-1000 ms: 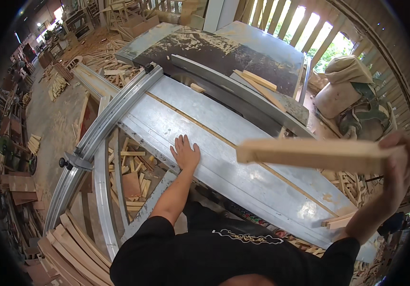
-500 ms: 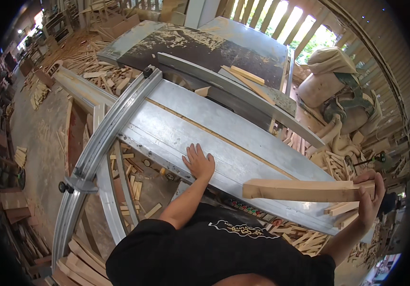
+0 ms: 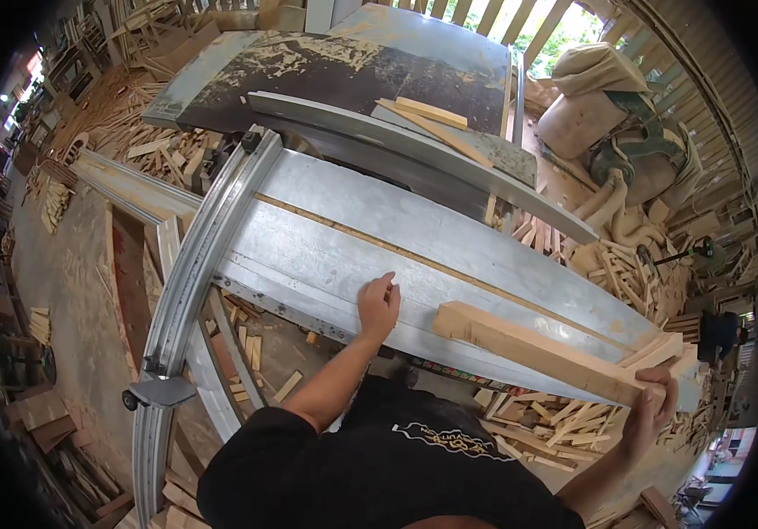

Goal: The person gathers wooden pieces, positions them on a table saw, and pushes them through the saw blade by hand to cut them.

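My right hand (image 3: 652, 401) grips the near right end of a thick, pale wooden beam (image 3: 529, 346). The beam slants over the right part of the metal sliding table (image 3: 326, 256) of a saw, its far end pointing left toward my other hand. My left hand (image 3: 379, 307) is over the middle of the table, its fingers curled in and nothing visible in them. Behind the table runs a long metal fence (image 3: 423, 154), and the saw blade (image 3: 304, 146) shows partly near its left end. Other wooden pieces (image 3: 657, 350) lie at the table's right end.
A crosscut rail (image 3: 211, 238) spans the table's left side. Wood strips (image 3: 432, 113) rest on the surface behind the fence. Scrap wood (image 3: 546, 432) is heaped below the near edge. A dust collector (image 3: 608, 123) with cloth bags stands at the back right.
My left hand has gone from spread flat on the table to curled. The beam has swung, its right end coming down toward me. A small offcut beside the blade no longer shows.
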`<action>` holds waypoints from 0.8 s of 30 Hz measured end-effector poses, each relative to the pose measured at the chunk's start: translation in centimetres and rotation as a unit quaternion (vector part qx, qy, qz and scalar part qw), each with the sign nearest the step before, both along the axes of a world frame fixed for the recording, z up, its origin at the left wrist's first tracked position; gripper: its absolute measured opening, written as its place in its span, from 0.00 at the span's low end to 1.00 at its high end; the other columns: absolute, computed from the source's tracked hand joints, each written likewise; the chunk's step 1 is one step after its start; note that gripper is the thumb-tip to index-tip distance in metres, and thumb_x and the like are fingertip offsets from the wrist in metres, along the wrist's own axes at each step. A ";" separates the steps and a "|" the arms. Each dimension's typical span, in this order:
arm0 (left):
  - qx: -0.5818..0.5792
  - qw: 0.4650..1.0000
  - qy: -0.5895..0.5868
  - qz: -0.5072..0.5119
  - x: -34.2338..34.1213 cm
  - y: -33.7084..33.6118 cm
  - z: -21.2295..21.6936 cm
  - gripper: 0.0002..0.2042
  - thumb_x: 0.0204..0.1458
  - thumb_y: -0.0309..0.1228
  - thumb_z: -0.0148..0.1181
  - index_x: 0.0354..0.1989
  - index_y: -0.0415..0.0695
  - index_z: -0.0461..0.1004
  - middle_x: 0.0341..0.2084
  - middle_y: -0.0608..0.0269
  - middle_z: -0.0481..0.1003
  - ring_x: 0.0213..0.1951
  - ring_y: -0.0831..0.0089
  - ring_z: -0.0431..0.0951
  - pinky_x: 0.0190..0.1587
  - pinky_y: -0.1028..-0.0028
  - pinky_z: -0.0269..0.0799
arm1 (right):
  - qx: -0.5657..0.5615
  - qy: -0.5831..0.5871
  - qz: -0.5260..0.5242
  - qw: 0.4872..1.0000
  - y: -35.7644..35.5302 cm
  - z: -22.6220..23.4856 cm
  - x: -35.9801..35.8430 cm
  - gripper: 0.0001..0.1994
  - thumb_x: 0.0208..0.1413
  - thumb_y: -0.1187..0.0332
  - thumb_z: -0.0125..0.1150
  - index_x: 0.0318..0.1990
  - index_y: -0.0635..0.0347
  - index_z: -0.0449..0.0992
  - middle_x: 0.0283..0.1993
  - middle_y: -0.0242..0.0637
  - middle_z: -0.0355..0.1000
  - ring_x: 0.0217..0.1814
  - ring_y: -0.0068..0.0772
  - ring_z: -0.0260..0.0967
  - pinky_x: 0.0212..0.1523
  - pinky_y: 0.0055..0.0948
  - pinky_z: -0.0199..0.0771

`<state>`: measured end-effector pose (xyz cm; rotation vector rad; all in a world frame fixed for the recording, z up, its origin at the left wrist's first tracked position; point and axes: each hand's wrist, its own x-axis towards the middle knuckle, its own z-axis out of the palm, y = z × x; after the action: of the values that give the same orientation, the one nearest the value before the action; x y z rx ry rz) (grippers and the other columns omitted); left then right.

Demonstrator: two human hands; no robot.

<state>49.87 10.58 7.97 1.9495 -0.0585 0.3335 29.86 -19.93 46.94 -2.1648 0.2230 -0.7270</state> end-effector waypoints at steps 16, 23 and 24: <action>0.256 0.965 -0.058 -0.004 2.3 -0.1 2.4 0.15 0.51 0.33 0.61 0.47 0.44 0.76 0.50 0.60 0.73 0.56 0.58 0.70 0.61 0.55 0.59 | 0.010 -0.007 0.008 1.000 -4.5 -5.0 -3.5 0.26 0.59 0.51 0.63 0.49 0.69 0.69 0.42 0.44 0.69 0.45 0.36 0.66 0.49 0.33 0.68; 0.259 0.964 -0.061 -0.018 2.9 0.5 -1.7 0.15 0.51 0.34 0.61 0.47 0.42 0.77 0.52 0.58 0.74 0.55 0.56 0.71 0.60 0.56 0.61 | 0.110 -0.070 0.060 0.990 -11.1 -11.0 -6.4 0.24 0.63 0.59 0.58 0.60 0.65 0.65 0.50 0.49 0.71 0.53 0.42 0.66 0.57 0.42 0.67; 0.251 0.966 -0.056 -0.027 2.9 1.2 -2.6 0.16 0.51 0.34 0.61 0.47 0.41 0.77 0.53 0.57 0.74 0.55 0.53 0.71 0.60 0.56 0.63 | 0.118 -0.096 0.064 0.986 -11.9 -12.2 -7.4 0.24 0.63 0.60 0.58 0.62 0.64 0.64 0.52 0.51 0.71 0.55 0.43 0.66 0.58 0.43 0.67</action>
<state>52.72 11.83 5.37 2.4226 -0.2941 0.4213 22.43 -31.81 34.74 -1.8528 0.0642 -0.7887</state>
